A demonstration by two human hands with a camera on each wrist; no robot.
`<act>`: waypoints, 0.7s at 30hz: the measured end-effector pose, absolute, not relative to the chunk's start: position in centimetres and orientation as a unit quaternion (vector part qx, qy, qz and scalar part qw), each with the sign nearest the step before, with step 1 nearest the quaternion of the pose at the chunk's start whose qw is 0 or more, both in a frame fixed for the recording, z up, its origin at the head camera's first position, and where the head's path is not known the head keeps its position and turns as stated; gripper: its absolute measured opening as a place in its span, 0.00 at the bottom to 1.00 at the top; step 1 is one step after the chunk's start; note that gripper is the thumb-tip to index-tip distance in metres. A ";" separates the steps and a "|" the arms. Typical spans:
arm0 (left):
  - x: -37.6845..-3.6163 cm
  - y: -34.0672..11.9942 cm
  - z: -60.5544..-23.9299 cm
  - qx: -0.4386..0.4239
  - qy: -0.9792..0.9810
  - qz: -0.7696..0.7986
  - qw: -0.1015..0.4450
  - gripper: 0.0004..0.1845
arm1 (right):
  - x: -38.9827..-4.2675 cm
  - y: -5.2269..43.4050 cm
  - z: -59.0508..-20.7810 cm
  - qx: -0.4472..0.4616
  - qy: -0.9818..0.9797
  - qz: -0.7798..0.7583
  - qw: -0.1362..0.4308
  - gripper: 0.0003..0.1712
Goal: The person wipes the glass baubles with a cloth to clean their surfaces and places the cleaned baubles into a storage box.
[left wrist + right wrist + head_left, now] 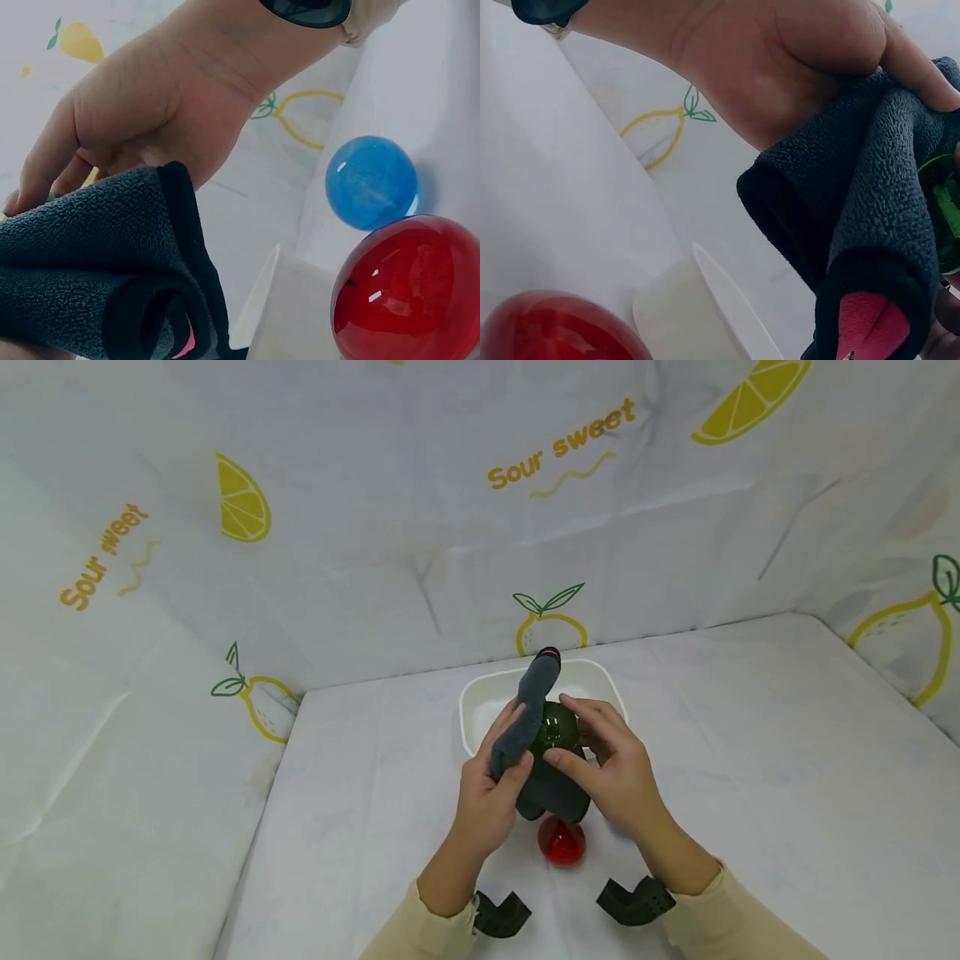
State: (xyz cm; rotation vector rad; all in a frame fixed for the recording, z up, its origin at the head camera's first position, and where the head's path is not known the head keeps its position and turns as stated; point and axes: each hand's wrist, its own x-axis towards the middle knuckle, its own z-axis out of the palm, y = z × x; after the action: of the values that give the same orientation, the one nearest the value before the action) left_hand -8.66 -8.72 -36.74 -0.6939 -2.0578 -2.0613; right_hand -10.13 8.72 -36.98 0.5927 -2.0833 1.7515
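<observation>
Over the white basin, my left hand [480,797] grips a dark grey towel [517,735] between thumb and fingers. One folded part of it stands up and another hangs below. My right hand [618,764] holds a clear green ball [561,725] with its thumb and fingers, against the towel. In the right wrist view the towel [881,187] hides most of the green ball [946,206], and a pink patch shows inside its fold. A clear red ball [562,841] lies on the table below the hanging towel. The left wrist view shows a blue ball [371,182] beside the red one.
Behind the hands the white basin [588,670] stands near the back of the white-covered table [750,760]. A lemon-printed cloth [360,568] hangs as a wall behind and at the sides. Dark curved wrist mounts [636,902] stick out from both sleeves.
</observation>
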 end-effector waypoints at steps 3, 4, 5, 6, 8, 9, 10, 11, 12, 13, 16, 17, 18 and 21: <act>-8.7 -8.8 -36.8 -0.233 -0.683 -0.688 0.077 0.27 | -10.2 8.7 -37.0 0.212 -0.714 0.646 0.167 0.37; -8.7 -8.8 -36.8 -0.232 -0.684 -0.687 0.079 0.27 | -10.1 8.7 -37.0 0.210 -0.708 0.654 0.163 0.36; -8.7 -8.8 -36.7 -0.232 -0.685 -0.685 0.081 0.27 | -10.1 8.7 -36.9 0.210 -0.701 0.663 0.157 0.34; -8.7 -8.8 -36.8 -0.233 -0.686 -0.684 0.083 0.27 | -10.1 8.7 -36.9 0.210 -0.698 0.667 0.153 0.31; -8.7 -8.9 -36.8 -0.236 -0.684 -0.684 0.087 0.27 | -10.1 8.8 -36.8 0.210 -0.701 0.665 0.148 0.28; -8.8 -8.9 -36.8 -0.237 -0.684 -0.684 0.088 0.27 | -10.1 8.9 -36.8 0.210 -0.703 0.663 0.147 0.27; -8.8 -8.9 -36.8 -0.237 -0.685 -0.683 0.090 0.27 | -10.2 8.9 -36.8 0.211 -0.706 0.660 0.148 0.26; -8.8 -8.9 -36.8 -0.236 -0.687 -0.682 0.092 0.27 | -10.2 9.0 -36.8 0.211 -0.708 0.658 0.147 0.26; -8.8 -8.9 -36.8 -0.235 -0.687 -0.681 0.092 0.27 | -10.2 9.0 -36.8 0.212 -0.709 0.656 0.148 0.26; -8.8 -8.9 -36.8 -0.235 -0.688 -0.680 0.093 0.27 | -10.3 9.0 -36.9 0.214 -0.710 0.654 0.149 0.26; -8.8 -8.9 -36.7 -0.232 -0.691 -0.678 0.097 0.27 | -10.3 8.9 -37.0 0.226 -0.708 0.652 0.151 0.29; -8.8 -8.9 -36.7 -0.231 -0.691 -0.678 0.097 0.27 | -10.3 8.8 -37.0 0.231 -0.708 0.649 0.153 0.30; -8.8 -8.9 -36.7 -0.229 -0.691 -0.679 0.096 0.27 | -10.2 8.8 -37.0 0.234 -0.709 0.647 0.155 0.31; -8.7 -8.8 -36.7 -0.225 -0.690 -0.682 0.087 0.27 | -10.0 8.6 -37.0 0.230 -0.719 0.635 0.162 0.37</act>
State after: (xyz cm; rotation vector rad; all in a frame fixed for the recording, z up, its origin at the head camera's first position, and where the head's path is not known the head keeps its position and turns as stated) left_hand -8.66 -8.82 -36.74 -0.6707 -2.0569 -2.0317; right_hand -9.95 8.58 -37.02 0.6573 -2.0531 1.8115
